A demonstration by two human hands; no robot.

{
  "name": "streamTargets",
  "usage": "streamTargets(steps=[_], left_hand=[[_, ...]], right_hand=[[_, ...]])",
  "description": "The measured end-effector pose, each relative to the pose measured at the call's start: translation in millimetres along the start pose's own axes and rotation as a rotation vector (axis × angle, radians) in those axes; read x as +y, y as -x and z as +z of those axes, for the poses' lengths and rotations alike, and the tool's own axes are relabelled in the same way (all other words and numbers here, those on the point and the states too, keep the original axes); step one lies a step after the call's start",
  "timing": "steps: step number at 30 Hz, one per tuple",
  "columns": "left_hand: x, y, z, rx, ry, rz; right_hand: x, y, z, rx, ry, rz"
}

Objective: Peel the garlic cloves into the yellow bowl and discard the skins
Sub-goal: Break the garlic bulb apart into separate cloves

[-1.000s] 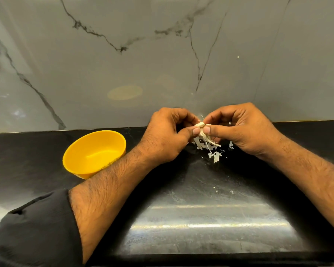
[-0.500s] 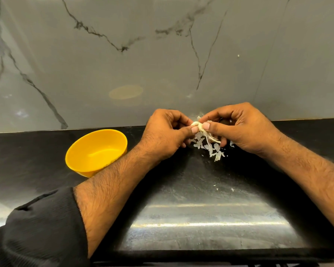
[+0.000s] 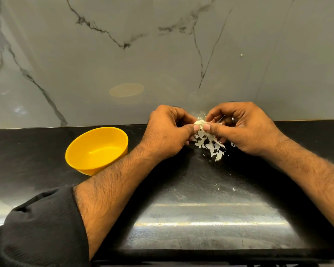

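Peeling step: my left hand (image 3: pixel 168 132) and right hand (image 3: pixel 241 128) both pinch the garlic clove (image 3: pixel 200 123); next, strip remaining skin, then drop it in the yellow bowl (image 3: pixel 96 149)

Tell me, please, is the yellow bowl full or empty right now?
Empty: the yellow bowl stands upright on the black counter, and its inside shows only bare yellow, no cloves.

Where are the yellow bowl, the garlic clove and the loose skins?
yellow bowl (image 3: pixel 79 151): head view, near inner wall, left of the left forearm.
garlic clove (image 3: pixel 200 123): head view, exposed pale top between both thumbs.
loose skins (image 3: pixel 210 148): head view, white flakes on the black counter below the clove.
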State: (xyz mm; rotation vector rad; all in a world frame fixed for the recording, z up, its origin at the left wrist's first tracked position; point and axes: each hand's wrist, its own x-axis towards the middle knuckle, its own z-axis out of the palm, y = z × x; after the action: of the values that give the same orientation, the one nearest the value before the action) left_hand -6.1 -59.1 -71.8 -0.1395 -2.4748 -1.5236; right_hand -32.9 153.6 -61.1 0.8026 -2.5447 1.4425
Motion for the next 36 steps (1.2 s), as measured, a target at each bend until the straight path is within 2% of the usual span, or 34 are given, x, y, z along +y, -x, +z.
streamTargets(steps=[3,5,8,12,17,28,32,36], left_hand=[[-2.0,-3.4,-2.6,0.064,-0.126,-0.055],[-2.9,-3.8,-4.4,0.038,-0.208,-0.072],[-0.6,-1.2,-3.9,-0.015,-0.307,-0.033],[2.2,-0.9,-3.4,0.055,-0.358,0.033],[5.2,4.8,1.1,-0.022,-0.071,0.081],[3.2,0.6,-0.7,-0.026,0.177,0.011],[3.7,0.5,-2.0,-0.034,0.370,-0.079],[4.4,1.9,-3.4,-0.009,0.313,-0.130]], right_hand=[[5.1,-1.6,-3.6,0.001,0.023,0.012],[6.7,-2.8,-4.2,-0.022,0.050,0.017],[7.2,-2.7,-1.6,-0.048,0.039,0.041],[10.2,-3.6,-2.8,0.001,-0.042,0.065],[5.4,-2.9,-0.6,0.030,-0.141,0.047],[0.3,2.3,2.1,0.069,-0.271,0.037],[0.7,-0.3,0.6,0.061,-0.337,0.013],[5.3,-3.6,0.2,0.062,-0.355,0.032]])
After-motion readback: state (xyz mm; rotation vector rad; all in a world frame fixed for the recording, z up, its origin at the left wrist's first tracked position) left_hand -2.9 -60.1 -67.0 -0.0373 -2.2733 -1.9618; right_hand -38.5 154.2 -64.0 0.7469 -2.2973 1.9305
